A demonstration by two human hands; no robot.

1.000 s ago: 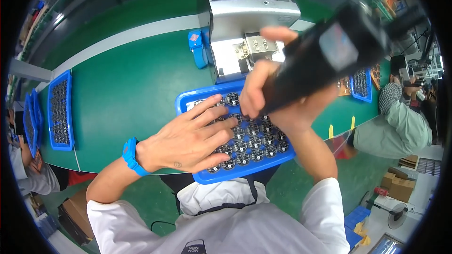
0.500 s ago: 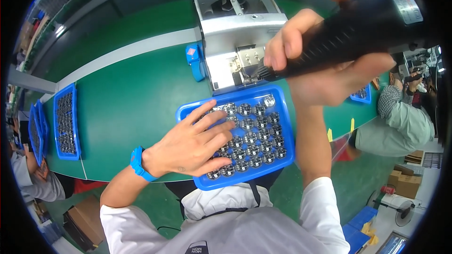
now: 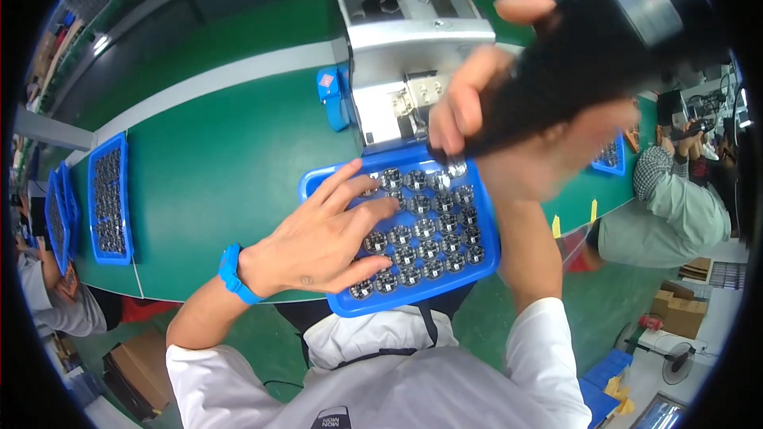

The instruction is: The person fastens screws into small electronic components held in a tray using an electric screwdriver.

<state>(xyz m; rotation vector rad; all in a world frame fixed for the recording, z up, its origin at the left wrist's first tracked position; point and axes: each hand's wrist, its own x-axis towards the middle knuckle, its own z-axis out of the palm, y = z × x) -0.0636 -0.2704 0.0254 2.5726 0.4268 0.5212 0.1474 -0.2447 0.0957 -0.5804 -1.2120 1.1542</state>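
Note:
My right hand (image 3: 548, 151) is wrapped round a thick black handheld tool with a tapering nozzle (image 3: 548, 71), blurred by motion. The nozzle end points down at the far right corner of a blue tray (image 3: 486, 258), close above a small round part (image 3: 456, 168) there. I cannot tell whether it touches. Rows of small round parts like circuit boards (image 3: 425, 228) lie in the tray. My left hand (image 3: 322, 234) rests over the tray's left side, fingers spread, fingertips on or just above the parts. A blue band (image 3: 231, 274) circles my left wrist.
Behind the tray stands a silver machine (image 3: 413, 44) with a red light. A blue strap (image 3: 330, 99) lies beside it on the green table (image 3: 214, 175). More filled trays stand at the left (image 3: 109, 199) and right (image 3: 608, 157). A person (image 3: 675, 206) sits at the right.
The tool in my right hand has come down and left, from near the machine to the tray's far right corner. My left hand has stayed over the tray.

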